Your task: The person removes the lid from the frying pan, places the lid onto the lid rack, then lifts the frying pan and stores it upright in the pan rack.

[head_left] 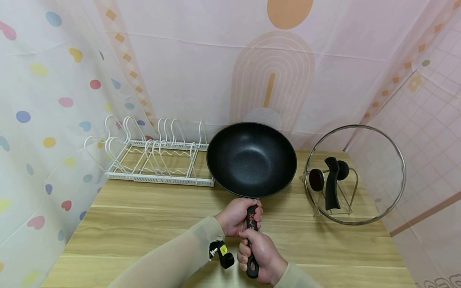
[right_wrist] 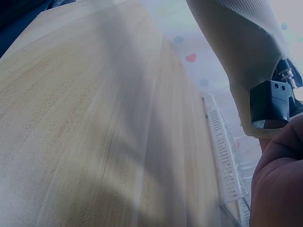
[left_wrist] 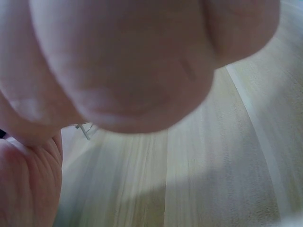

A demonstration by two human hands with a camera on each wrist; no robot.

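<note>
Black wok [head_left: 251,160], positioned between the white rack [head_left: 173,181] and the glass lid [head_left: 372,172]. My left hand [head_left: 235,218] and right hand [head_left: 263,254] have fingers curled round its handle [head_left: 252,221], left nearer the wok. For sound control, I should grip firmly and balance the weight evenly. Table [head_left: 151,212] contact: cannot tell. Only the right-wrist view shows dark blue material [right_wrist: 16,35] beyond the table.
</note>
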